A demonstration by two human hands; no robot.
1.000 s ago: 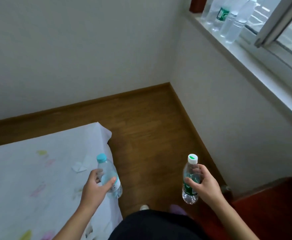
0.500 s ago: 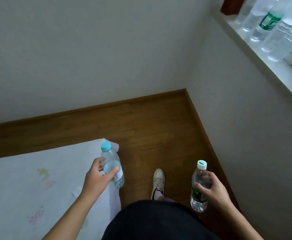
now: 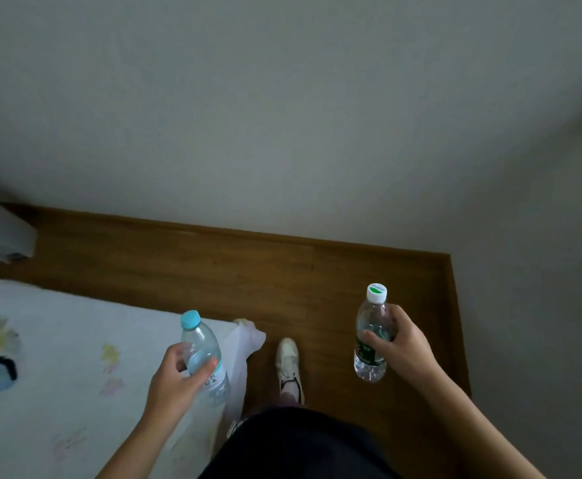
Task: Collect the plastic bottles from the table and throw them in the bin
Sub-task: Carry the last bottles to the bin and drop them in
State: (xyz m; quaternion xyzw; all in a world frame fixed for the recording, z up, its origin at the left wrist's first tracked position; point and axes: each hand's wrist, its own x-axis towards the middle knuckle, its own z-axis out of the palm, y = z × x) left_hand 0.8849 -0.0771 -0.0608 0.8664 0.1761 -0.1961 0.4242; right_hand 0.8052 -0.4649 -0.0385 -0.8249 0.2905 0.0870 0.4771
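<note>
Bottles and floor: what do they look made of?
Both bottles, blue-capped in the left hand and white-capped in the right hand, look like clear, glossy thin plastic: you see through them. The floor looks like smooth brown wood or laminate: faint plank seams.

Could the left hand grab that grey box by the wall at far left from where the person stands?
Probably not. The left hand is already full, wrapped around the blue-capped bottle, and the grey box sits well away on the floor beyond the cloth-covered table.
</note>
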